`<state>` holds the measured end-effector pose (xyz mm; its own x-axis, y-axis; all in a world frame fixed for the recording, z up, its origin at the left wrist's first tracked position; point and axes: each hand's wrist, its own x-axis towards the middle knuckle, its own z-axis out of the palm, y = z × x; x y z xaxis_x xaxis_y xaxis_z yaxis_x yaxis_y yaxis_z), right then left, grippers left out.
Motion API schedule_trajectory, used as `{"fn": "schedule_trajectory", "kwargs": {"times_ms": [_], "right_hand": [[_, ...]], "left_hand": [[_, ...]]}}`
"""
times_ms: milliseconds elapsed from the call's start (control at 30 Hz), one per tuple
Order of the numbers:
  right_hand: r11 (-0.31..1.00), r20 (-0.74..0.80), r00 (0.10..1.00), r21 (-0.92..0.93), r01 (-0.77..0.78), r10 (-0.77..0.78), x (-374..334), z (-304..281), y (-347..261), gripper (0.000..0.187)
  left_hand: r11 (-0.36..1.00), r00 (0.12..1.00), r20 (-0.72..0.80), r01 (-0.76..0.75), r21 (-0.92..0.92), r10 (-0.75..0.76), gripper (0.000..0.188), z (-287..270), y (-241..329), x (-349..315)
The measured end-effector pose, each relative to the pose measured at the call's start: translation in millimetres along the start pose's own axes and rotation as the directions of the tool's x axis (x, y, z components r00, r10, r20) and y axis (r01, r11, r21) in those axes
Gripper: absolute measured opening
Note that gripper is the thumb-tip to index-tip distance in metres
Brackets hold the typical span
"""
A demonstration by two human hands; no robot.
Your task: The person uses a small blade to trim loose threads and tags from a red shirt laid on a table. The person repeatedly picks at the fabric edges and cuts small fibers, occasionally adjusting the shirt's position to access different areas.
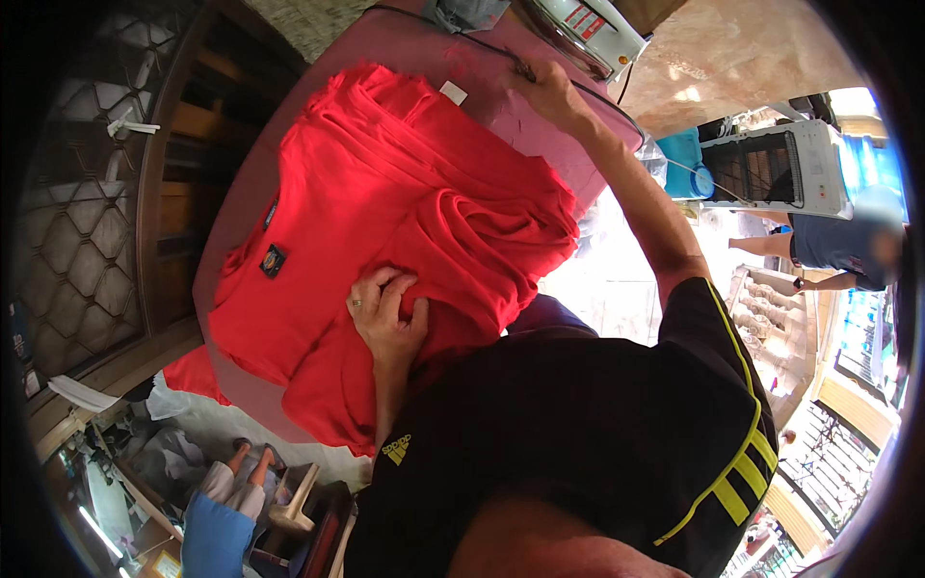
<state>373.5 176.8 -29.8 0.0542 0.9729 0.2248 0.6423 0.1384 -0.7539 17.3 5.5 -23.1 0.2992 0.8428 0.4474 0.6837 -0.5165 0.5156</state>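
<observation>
A large bunched red garment (pixel 328 193) with a small dark square patch lies over the pink-maroon table cover (pixel 260 183). Its folds gather on the right, and part of the cloth hangs past the near edge. My left hand (pixel 390 308), with a ring on one finger, presses into the near folds with its fingers curled into the cloth. Stretched to the far right, my right hand (pixel 547 91) closes around a thin black cord (pixel 597 98) that crosses the table. A small white tag (pixel 453 92) lies at the garment's far edge.
A white appliance (pixel 583 34) with a red label stands at the far edge, beside a grey object (pixel 467 13). A dark lattice gate (pixel 82 202) borders the left. A blue container (pixel 684 164) and a white cooler (pixel 819 169) stand right. People appear at lower left and far right.
</observation>
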Motion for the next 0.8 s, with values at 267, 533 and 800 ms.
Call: {"fn": "schedule_trajectory", "kwargs": {"times_ms": [267, 533, 800], "right_hand": [[0.934, 0.057, 0.953, -0.187, 0.303, -0.297, 57, 38, 5, 0.02], [0.949, 0.242, 0.917, 0.068, 0.309, -0.316, 69, 20, 11, 0.023], [0.869, 0.092, 0.893, -0.208, 0.449, -0.44, 69, 20, 30, 0.023]], "left_hand": [[0.998, 1.0, -0.005, 0.011, 0.057, -0.011, 0.032, 0, -2, -2], [0.993, 0.995, 0.022, 0.093, 0.07, -0.095, 0.034, -4, 9, 1], [0.991, 0.994, 0.038, 0.099, 0.091, -0.103, 0.034, 0, 9, 8]]}}
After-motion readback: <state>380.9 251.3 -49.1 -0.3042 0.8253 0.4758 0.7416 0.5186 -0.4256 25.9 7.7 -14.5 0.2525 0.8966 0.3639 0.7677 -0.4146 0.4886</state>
